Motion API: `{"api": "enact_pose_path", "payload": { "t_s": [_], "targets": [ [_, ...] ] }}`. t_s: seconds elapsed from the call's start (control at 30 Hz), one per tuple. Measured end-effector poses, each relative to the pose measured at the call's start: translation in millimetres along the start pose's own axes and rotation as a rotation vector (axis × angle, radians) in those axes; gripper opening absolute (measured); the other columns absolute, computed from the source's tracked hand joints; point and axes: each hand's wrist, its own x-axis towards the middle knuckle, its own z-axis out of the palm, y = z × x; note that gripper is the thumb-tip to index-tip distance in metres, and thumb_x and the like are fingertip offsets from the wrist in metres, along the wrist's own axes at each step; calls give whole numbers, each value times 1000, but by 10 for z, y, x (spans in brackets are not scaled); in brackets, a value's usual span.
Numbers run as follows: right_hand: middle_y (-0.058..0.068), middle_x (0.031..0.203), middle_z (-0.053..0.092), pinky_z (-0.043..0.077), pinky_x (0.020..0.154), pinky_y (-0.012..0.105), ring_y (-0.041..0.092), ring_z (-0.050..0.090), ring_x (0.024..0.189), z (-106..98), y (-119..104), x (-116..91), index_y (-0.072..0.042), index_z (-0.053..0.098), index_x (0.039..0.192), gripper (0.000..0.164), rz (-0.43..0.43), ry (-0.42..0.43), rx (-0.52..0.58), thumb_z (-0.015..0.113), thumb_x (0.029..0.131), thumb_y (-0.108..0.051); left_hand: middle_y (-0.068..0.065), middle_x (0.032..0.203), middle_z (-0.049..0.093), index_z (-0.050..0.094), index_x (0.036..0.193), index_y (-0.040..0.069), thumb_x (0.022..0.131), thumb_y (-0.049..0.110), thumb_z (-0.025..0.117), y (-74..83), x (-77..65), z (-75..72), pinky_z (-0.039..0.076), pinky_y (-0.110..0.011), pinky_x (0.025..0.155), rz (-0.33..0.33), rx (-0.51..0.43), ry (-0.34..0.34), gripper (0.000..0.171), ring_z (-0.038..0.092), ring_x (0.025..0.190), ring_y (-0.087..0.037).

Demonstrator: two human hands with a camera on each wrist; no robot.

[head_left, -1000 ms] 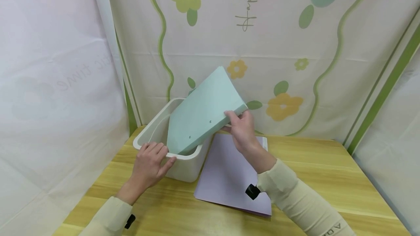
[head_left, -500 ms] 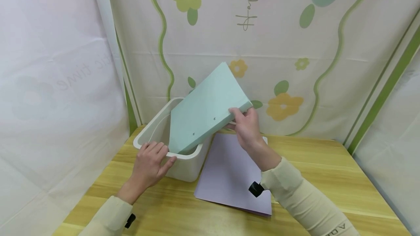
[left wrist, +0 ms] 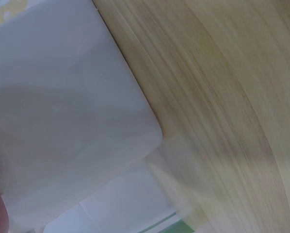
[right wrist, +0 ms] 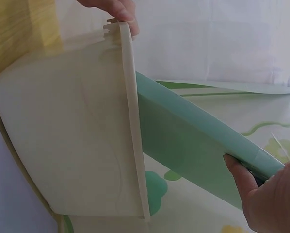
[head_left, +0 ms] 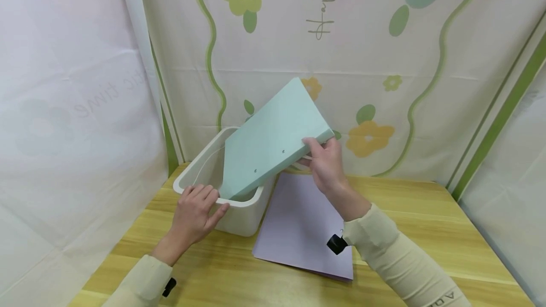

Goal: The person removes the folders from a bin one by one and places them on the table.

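Note:
A mint-green ring binder [head_left: 273, 136] leans out of a white plastic bin [head_left: 243, 219], its lower end inside the bin and its upper end raised to the right. My right hand [head_left: 327, 165] grips the binder by its spine near the upper corner, thumb on top and fingers underneath. On the bin's near rim rests my left hand [head_left: 197, 214], fingers hooked over the edge and thumb along the outside. In the right wrist view the binder [right wrist: 193, 136] slopes out of the bin's mouth, with the right hand [right wrist: 271, 199] holding its end. The left wrist view shows mostly the bin wall [left wrist: 72, 111].
Purple folders [head_left: 298, 231] lie on the wooden table [head_left: 426, 231] right of the bin, partly under the right forearm. A flower-printed curtain [head_left: 341, 60] hangs behind the table, and white sheeting [head_left: 64, 131] hangs on the left.
My right hand has moved right and slightly up, drawing the binder a little further out of the bin. The left hand has stayed on the rim.

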Motion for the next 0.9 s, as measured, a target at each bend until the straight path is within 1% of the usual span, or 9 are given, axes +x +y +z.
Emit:
{"api": "enact_pose_path", "payload": {
  "t_s": [0.17,0.33,0.47,0.7,0.9],
  "targets": [
    [17,131,56,59,81,49,35,65,117,-34,-27,22,-5,50,140,42,-11,8,0,53,99,0,0,76,51,48,80,12,106,60,32,-3,8,7,39,-42,71,4,2,10,56,52,74,-24],
    [16,129,56,59,79,48,33,66,112,-71,-61,32,-4,49,140,41,-21,5,-12,53,99,-1,-1,77,53,49,81,12,105,62,31,-2,15,1,39,-42,71,-7,3,-3,58,53,75,-25],
    [16,125,58,60,77,47,33,68,108,-94,-86,41,-2,51,136,37,-30,8,-3,52,99,-1,0,76,52,49,81,12,106,61,31,-5,13,6,38,-42,71,-6,4,0,58,52,74,-24],
    [15,122,58,60,77,47,32,67,109,-129,-110,51,-2,52,135,36,-64,2,-3,51,99,2,0,76,52,49,80,12,106,61,32,-10,10,12,37,-41,70,-3,-2,12,57,52,73,-24],
    [13,120,59,60,78,47,29,67,107,-149,-145,42,-2,52,135,37,-71,6,-15,52,99,1,0,76,51,49,81,12,106,62,31,-8,1,1,39,-41,71,-14,2,-15,58,52,75,-24]
  ]
}}
